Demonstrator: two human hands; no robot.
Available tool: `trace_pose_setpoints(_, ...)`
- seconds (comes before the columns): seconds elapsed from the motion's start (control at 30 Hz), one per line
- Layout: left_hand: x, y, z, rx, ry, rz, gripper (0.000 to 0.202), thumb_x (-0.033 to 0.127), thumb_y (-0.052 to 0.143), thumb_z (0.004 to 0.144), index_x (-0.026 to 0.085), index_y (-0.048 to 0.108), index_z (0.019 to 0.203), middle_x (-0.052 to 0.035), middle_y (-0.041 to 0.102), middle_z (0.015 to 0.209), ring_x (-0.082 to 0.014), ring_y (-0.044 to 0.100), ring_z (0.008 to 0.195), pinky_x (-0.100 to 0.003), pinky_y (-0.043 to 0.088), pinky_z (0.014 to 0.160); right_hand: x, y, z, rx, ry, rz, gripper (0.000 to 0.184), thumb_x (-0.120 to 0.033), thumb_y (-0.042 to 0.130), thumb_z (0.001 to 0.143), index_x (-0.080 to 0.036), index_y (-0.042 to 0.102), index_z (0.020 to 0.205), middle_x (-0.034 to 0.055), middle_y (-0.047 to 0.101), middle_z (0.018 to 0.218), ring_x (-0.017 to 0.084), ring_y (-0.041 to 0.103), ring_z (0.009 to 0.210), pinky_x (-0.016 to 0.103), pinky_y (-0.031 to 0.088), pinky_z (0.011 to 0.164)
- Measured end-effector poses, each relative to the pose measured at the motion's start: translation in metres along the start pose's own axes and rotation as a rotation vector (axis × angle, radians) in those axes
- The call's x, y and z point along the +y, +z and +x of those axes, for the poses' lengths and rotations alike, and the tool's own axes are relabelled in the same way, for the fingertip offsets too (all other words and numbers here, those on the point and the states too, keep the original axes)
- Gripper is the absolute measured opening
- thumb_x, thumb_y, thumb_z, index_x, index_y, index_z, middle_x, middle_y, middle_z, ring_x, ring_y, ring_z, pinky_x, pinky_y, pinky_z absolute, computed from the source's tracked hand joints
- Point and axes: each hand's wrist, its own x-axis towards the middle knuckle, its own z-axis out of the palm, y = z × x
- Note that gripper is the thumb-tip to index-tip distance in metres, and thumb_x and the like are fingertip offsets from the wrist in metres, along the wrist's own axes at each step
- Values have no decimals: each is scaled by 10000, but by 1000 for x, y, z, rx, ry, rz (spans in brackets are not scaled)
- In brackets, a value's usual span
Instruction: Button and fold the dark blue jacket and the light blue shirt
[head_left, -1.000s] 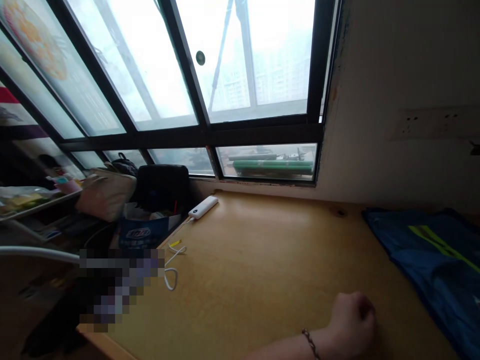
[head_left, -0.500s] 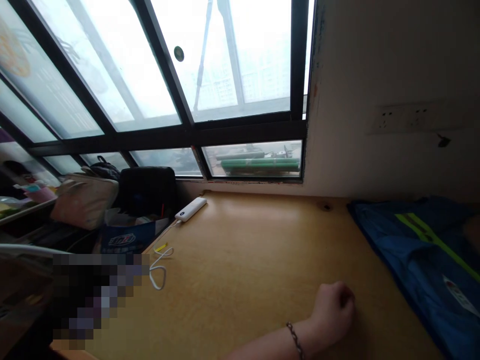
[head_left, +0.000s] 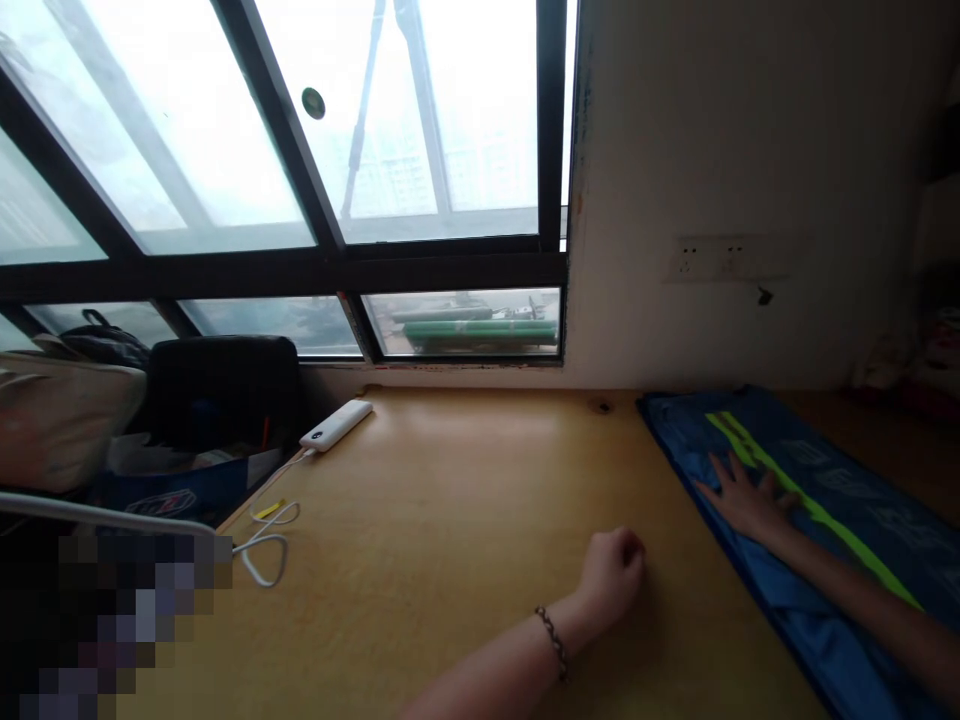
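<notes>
My right hand (head_left: 742,500) lies with its fingers spread on a blue fabric item (head_left: 825,450), which has a yellow-green stripe and faint pale lettering. The fabric is laid fairly flat along the right side of the wooden table (head_left: 450,480), with some wrinkles near my forearm. To the left of it, my left hand (head_left: 611,575) rests on the bare tabletop, curled into a loose fist with nothing visible in it. A braided bracelet (head_left: 553,643) circles the left wrist. The two hands are apart.
A white power bank (head_left: 336,426) with a white cable (head_left: 274,545) lies at the table's left edge. Beyond that edge stand a black chair (head_left: 225,390) and bags. A window (head_left: 442,120) and a wall with sockets (head_left: 709,258) bound the back.
The view has swung to the right. My right hand now shows fully, spread on the blue fabric, which looks flatter than before. My left hand remains curled on the table.
</notes>
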Motion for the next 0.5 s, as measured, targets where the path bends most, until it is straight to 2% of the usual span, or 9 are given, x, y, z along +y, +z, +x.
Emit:
trace_pose_setpoints(0.1, 4, -3, -3, -8, 34, 19, 202, 167, 420, 745, 130, 612, 795, -41, 613, 727, -133, 531, 687, -226, 404, 627, -2, 4, -4, -48, 44, 21, 673, -633, 144, 798, -277, 237, 1362, 108, 144, 1435, 465, 178, 1216, 684, 99, 875)
trace_pose_setpoints(0.2, 9, -5, -10, -10, 76, 20, 205, 155, 410, 751, 129, 605, 809, -42, 615, 719, -129, 537, 674, -226, 408, 624, -13, -17, -8, -54, 72, 52, 684, -615, 124, 813, -230, 239, 1366, 149, 164, 1420, 475, 167, 1215, 693, 58, 872)
trace_pose_setpoints(0.27, 13, -7, -18, -11, 105, 27, 211, 138, 402, 752, 125, 599, 825, -45, 621, 727, -125, 543, 669, -222, 411, 624, -26, -34, -22, -33, 100, 56, 693, -610, 148, 819, -196, 235, 1369, 174, 177, 1408, 488, 162, 1210, 689, 67, 875)
trace_pose_setpoints(0.33, 19, -13, -33, -42, 136, 54, 214, 129, 401, 754, 120, 596, 840, -53, 630, 740, -124, 550, 670, -219, 414, 623, -38, -49, -51, -12, 95, 38, 663, -588, 199, 829, -197, 254, 1362, 162, 189, 1405, 491, 156, 1211, 678, 93, 884)
trace_pose_setpoints(0.4, 27, -25, -55, -125, 178, 111, 216, 141, 403, 768, 120, 600, 852, -60, 635, 751, -127, 557, 668, -220, 419, 623, -42, -59, -92, 6, 39, -4, 592, -553, 243, 837, -247, 304, 1340, 103, 191, 1415, 482, 136, 1221, 674, 103, 891)
trace_pose_setpoints(0.5, 38, -58, -101, -292, 286, 229, 213, 179, 429, 786, 147, 612, 889, -58, 641, 792, -137, 571, 702, -229, 432, 662, -19, -62, -165, 67, 2, -60, 530, -539, 249, 832, -337, 325, 1316, 9, 168, 1432, 453, 133, 1234, 680, 127, 891)
